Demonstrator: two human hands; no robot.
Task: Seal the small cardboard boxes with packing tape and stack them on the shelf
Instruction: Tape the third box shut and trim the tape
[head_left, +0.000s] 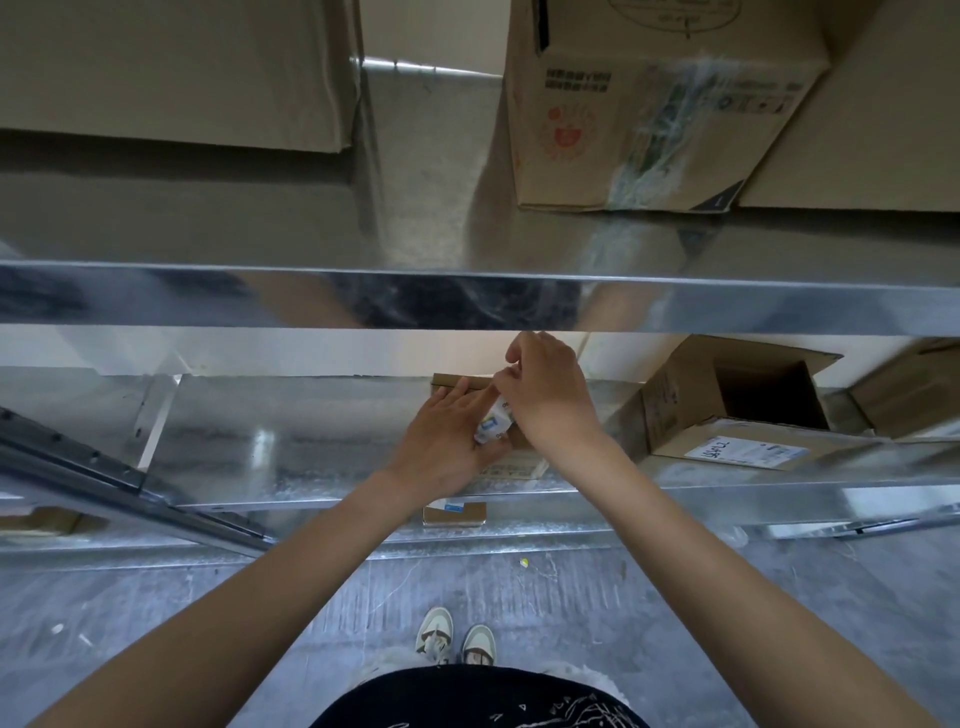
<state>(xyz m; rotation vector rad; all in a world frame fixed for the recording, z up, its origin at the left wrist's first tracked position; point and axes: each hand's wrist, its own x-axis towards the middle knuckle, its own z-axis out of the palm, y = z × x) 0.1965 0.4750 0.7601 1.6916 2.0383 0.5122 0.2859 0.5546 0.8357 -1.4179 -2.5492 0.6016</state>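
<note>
Presently, head view, one entry per item.

Small cardboard box (511, 462): brown, low and flat, lying on the middle metal shelf (291, 441). It is mostly covered by both hands; a far corner shows beyond the left fingertips, and a pale printed side panel shows below the wrists.

White packet (492, 427): small, with a blue printed mark, on top of the box, caught between the two hands. Whether it is a label, tape or a wrapped item cannot be told.

Left hand (447, 447): fingers straight and laid flat across the box top, thumb against the near edge of the packet. The box lies directly under the palm and runs out to its right.

Right hand (545, 395): fingers curled in a narrow pinch at the far end of the packet, just under the front lip of the upper shelf (467, 299). The box sits below and slightly nearer than this pinch.

Second small box (455, 513): brown with a white and blue label, one shelf lower, just beneath the left wrist.

Open carton (737, 405): flaps up, on the same shelf as the held box, well to the right of the right hand.

Large cartons (649, 114): on the upper shelf, above and beyond both hands.

Shoes (456, 636): on the grey floor, below the forearms.
</note>
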